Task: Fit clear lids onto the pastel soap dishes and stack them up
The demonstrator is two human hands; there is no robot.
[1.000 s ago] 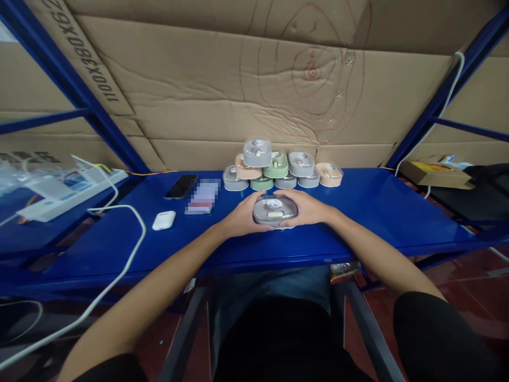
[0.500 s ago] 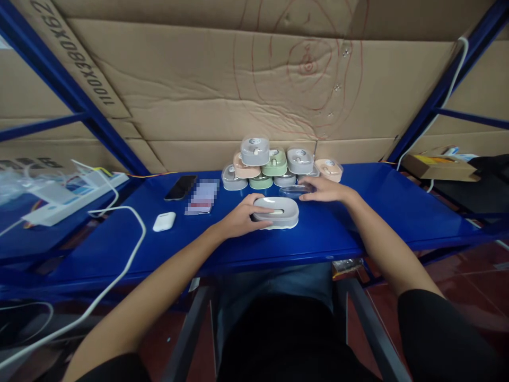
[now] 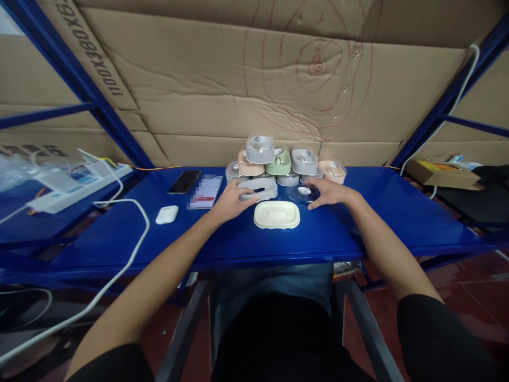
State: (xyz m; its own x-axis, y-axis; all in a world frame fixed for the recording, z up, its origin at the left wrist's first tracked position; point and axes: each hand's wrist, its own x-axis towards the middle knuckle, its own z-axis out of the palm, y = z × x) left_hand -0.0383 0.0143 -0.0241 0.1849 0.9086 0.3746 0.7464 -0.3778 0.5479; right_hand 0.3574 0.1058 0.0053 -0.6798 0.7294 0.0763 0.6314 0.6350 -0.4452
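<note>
My left hand (image 3: 234, 200) grips the left end of a grey oval soap-dish tray (image 3: 270, 189) with a slot in its middle, thumb at the front. The tray is tilted a little, just in front of the stacked soap dishes. A cream oval base (image 3: 277, 215) lies on the blue table nearer to me, apart from both hands. My right hand (image 3: 326, 193) holds the right end of a clear lid (image 3: 296, 195) with a round white label, its thumb at the near edge. The fingertips behind the lid are partly hidden.
Several lidded soap dishes (image 3: 260, 149) in grey, green and peach are stacked at the back against the cardboard. To the left are a black phone (image 3: 184, 182), a lit phone (image 3: 210, 192), a white earbud case (image 3: 167, 214), a white cable (image 3: 145, 223) and a power strip (image 3: 79, 190).
My left hand has lifted the grey tray off the cream base and moved it back and left, uncovering the base. The right hand and clear lid have shifted slightly.
</note>
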